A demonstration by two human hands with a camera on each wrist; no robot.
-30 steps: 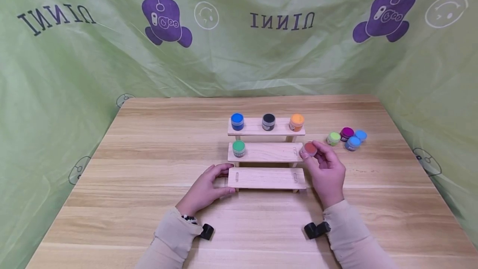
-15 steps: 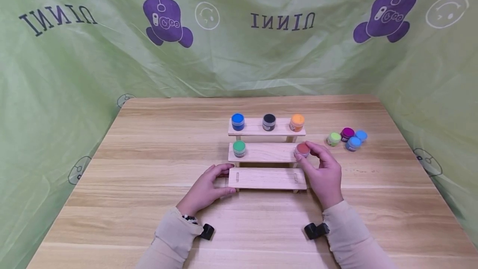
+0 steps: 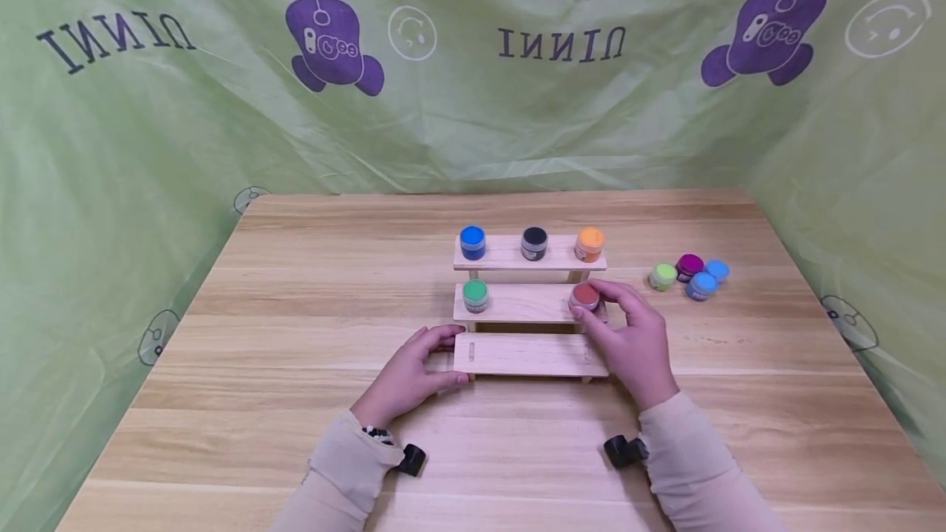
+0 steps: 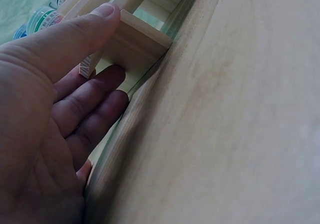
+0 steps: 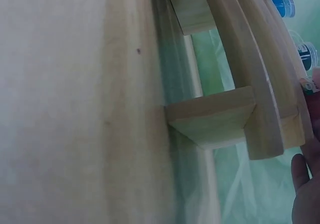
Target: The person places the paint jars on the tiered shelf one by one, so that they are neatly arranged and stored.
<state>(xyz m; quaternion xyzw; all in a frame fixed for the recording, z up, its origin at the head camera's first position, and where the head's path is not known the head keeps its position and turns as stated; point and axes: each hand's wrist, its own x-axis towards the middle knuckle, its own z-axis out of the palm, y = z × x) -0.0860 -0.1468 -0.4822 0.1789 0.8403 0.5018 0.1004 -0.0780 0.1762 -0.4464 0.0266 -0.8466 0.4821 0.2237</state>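
Note:
A small paint jar with a brownish-red lid (image 3: 585,296) is at the right end of the middle step of a wooden three-step rack (image 3: 530,354). My right hand (image 3: 634,343) pinches this jar between thumb and fingers. My left hand (image 3: 408,376) holds the left end of the lowest step, thumb at its front edge and fingers behind. In the left wrist view the thumb (image 4: 102,13) lies against the wood. A green-lidded jar (image 3: 475,295) sits at the left of the middle step. Along the top step stand blue (image 3: 472,242), black (image 3: 534,243) and orange (image 3: 590,244) jars.
Right of the rack, several more jars lie grouped on the wooden table (image 3: 296,286): a lime one (image 3: 662,276), a purple one (image 3: 690,267) and light blue ones (image 3: 701,286). A green printed cloth (image 3: 473,121) hangs behind and at both sides.
My right hand has carried the brownish-red jar leftward, from beside the middle step's right end to over that step. My left hand stays at the rack's left end.

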